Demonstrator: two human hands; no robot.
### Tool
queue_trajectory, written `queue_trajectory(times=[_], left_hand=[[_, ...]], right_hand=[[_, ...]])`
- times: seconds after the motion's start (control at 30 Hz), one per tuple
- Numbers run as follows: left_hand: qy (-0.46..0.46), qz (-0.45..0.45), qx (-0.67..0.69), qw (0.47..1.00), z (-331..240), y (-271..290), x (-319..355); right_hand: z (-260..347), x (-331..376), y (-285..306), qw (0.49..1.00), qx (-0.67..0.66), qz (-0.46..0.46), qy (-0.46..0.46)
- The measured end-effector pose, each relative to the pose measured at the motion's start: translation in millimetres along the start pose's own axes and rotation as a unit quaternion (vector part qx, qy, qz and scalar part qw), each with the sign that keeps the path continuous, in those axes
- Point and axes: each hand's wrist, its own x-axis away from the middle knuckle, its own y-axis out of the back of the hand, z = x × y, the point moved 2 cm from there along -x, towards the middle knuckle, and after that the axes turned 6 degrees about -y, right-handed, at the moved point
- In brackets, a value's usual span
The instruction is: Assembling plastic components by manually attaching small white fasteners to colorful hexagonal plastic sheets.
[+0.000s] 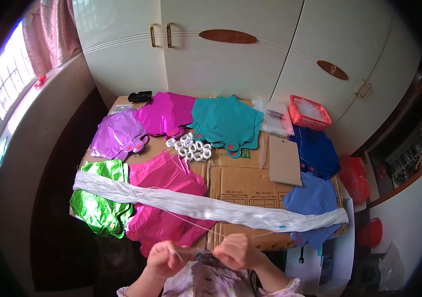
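The left hand and right hand are just past the counter's near edge, each grip closed on a thin white strand stretched taut between them. A hank of white string lies along the near side of the counter, from its left edge to its near right corner, crossing green foil balloons, pink foil balloons and light-blue balloons. Small white rings lie beyond the hank; a red basket stands at the far right corner.
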Motion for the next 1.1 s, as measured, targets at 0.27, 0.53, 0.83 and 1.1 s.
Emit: queue_trajectory(times=[0.27, 0.53, 0.83, 1.1], left_hand=[[-0.144, 0.064, -0.715, 0.681, -23, -19, -30], [-0.05, 0.045, 0.021, 0.998, -21, 8, -11], [-0.003, 0.043, -0.626, 0.779, -48, 5, -22], [-0.067, -0.092, -0.568, 0.815, -39, 8, -30]], right_hand=[[-2, -19, 4, 0.999, 0.04, 0.007, 0.032], [-26, -38, -5, 0.998, -0.023, -0.014, 0.059], [-6, -58, 1, 0.995, -0.03, -0.022, 0.096], [0, -37, -37, 0.992, -0.116, 0.018, 0.046]])
